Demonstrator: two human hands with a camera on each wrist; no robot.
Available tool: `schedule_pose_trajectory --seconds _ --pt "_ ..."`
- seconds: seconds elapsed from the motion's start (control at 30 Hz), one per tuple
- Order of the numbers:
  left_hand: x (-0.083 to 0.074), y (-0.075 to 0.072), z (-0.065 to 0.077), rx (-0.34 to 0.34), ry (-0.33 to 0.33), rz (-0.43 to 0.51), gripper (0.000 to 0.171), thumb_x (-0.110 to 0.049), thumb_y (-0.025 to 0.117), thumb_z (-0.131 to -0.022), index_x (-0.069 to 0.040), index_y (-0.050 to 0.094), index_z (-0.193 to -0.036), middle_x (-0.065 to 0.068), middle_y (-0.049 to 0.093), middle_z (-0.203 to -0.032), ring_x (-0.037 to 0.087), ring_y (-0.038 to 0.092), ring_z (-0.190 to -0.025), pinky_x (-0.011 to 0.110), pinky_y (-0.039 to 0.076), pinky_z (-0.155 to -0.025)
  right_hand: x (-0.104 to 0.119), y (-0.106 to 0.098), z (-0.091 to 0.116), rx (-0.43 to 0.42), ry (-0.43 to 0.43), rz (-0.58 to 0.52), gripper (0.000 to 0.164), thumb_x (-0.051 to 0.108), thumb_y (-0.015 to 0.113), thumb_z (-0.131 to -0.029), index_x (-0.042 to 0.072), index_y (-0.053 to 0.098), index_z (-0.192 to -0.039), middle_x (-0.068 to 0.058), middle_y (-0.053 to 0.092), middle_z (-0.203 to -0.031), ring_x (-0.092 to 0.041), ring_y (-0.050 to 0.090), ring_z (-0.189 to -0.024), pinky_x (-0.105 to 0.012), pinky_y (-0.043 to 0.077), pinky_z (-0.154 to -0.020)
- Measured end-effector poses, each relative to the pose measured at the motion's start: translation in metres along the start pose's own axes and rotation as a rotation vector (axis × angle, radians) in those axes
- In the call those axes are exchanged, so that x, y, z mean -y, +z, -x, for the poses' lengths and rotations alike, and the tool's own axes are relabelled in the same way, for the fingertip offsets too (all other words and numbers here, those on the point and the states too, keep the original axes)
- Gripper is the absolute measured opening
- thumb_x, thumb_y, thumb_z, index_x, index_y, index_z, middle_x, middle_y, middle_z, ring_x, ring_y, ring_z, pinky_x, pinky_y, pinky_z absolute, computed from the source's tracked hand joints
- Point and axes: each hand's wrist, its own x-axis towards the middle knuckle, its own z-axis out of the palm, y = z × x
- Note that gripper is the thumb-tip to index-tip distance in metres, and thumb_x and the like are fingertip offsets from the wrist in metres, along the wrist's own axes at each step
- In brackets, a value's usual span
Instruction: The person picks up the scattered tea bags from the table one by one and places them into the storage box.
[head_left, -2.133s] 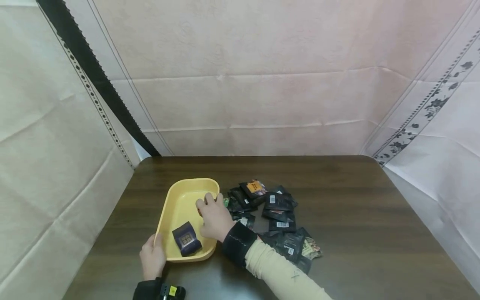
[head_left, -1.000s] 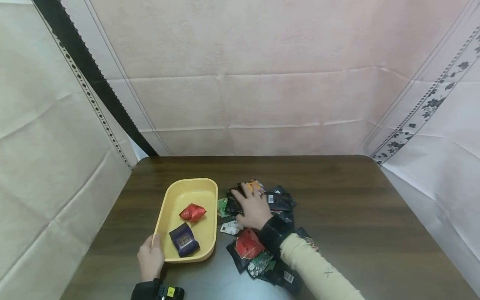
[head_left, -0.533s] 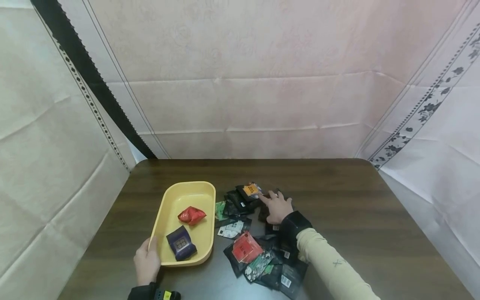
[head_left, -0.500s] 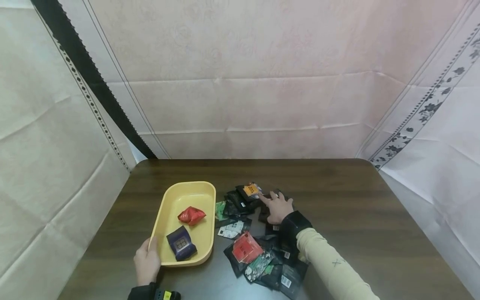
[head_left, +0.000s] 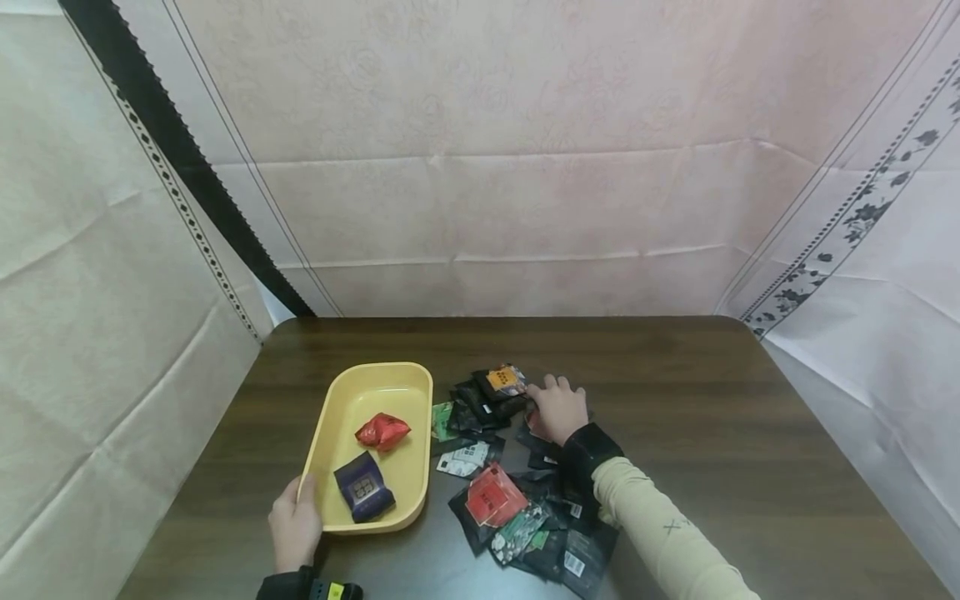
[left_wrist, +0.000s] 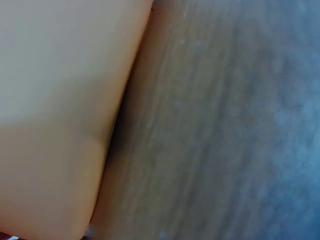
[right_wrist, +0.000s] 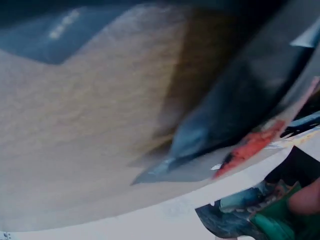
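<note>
My left hand (head_left: 295, 527) grips the near left corner of a yellow tray (head_left: 339, 404), thumb over the rim. Inside the tray lie a crumpled red packet (head_left: 382, 431) and a dark purple packet (head_left: 364, 487). My right hand (head_left: 558, 410) is at the top right of a pile of flat packets, its fingers curled down onto a dark one; most of that packet is hidden under the hand. In the right wrist view, a fingertip (right_wrist: 306, 199) lies against a green-and-dark packet (right_wrist: 272, 220), and a dark packet with a red print (right_wrist: 255, 145) is close by.
Left of my right hand lie black packets (head_left: 480, 404), one with an orange label (head_left: 504, 379). Nearer are a red-faced packet (head_left: 495, 496), a green patterned one (head_left: 517, 533) and black packets with barcodes (head_left: 588, 558). Everything rests on a brown wooden table (head_left: 697, 467) backed by cloth (head_left: 525, 208).
The red packet has come to lie in the tray. My right hand has moved from the tray to the far right of the pile, where its fingers have curled. The left hand stays at the tray.
</note>
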Motion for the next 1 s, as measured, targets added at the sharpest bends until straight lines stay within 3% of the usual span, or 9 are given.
schedule_pose_trajectory --seconds 0.1,0.23,0.33,0.5,0.73,0.87,1.0 --pt "-0.001 0.000 0.000 -0.009 0.002 -0.007 0.045 -0.021 0.031 -0.099 0.014 0.048 -0.120 0.035 0.053 -0.110 0.043 0.053 -0.095 0.051 0.040 -0.083 0.009 -0.012 0.000 -0.039 -0.026 -0.002 0.046 0.015 0.076 -0.067 0.018 0.063 -0.111 -0.011 0.055 -0.100 -0.029 0.050 -0.093 -0.052 0.044 -0.071" --pt "-0.001 -0.001 -0.001 -0.011 0.005 -0.003 0.043 -0.019 0.031 -0.099 0.014 0.049 -0.120 0.035 0.054 -0.109 0.042 0.054 -0.093 0.051 0.041 -0.082 0.029 -0.027 -0.004 -0.104 -0.094 -0.004 0.038 0.008 0.070 -0.074 0.018 0.064 -0.110 -0.012 0.055 -0.103 -0.030 0.050 -0.095 -0.050 0.045 -0.070" --pt "0.000 -0.001 -0.002 0.003 0.002 -0.006 0.044 -0.020 0.031 -0.099 0.014 0.048 -0.120 0.034 0.054 -0.108 0.041 0.055 -0.092 0.047 0.043 -0.079 0.051 -0.036 -0.007 -0.177 -0.163 -0.014 0.033 0.005 0.066 -0.077 0.020 0.064 -0.107 -0.010 0.056 -0.101 -0.028 0.051 -0.094 -0.047 0.045 -0.067" --pt "0.001 -0.002 -0.001 -0.015 0.021 -0.015 0.041 -0.019 0.033 -0.098 0.012 0.052 -0.117 0.032 0.057 -0.104 0.036 0.055 -0.086 0.043 0.041 -0.076 0.099 -0.048 -0.009 -0.246 -0.277 0.021 0.037 0.006 0.065 -0.074 0.025 0.061 -0.105 -0.005 0.055 -0.099 -0.023 0.051 -0.092 -0.041 0.046 -0.065" --pt "0.001 -0.002 0.000 -0.013 0.023 -0.035 0.043 -0.022 0.034 -0.098 0.011 0.053 -0.116 0.030 0.059 -0.099 0.034 0.056 -0.081 0.040 0.041 -0.071 0.165 -0.067 -0.003 -0.196 -0.418 0.055 0.029 0.017 0.060 -0.083 0.031 0.059 -0.109 0.001 0.053 -0.103 -0.017 0.049 -0.095 -0.035 0.043 -0.070" --pt "0.001 -0.002 0.001 0.004 0.014 -0.023 0.045 -0.024 0.033 -0.099 0.012 0.052 -0.117 0.032 0.058 -0.103 0.039 0.056 -0.087 0.046 0.042 -0.076 0.194 -0.071 0.002 -0.105 -0.482 0.057 0.036 0.026 0.065 -0.083 0.036 0.055 -0.117 0.004 0.051 -0.108 -0.015 0.046 -0.099 -0.036 0.042 -0.077" --pt "-0.001 -0.002 0.001 0.014 0.001 -0.003 0.046 -0.023 0.031 -0.099 0.014 0.049 -0.119 0.034 0.054 -0.110 0.044 0.054 -0.096 0.052 0.041 -0.082 0.213 -0.069 0.006 -0.062 -0.516 0.076 0.035 0.028 0.059 -0.088 0.039 0.052 -0.120 0.007 0.049 -0.111 -0.013 0.043 -0.099 -0.035 0.041 -0.079"
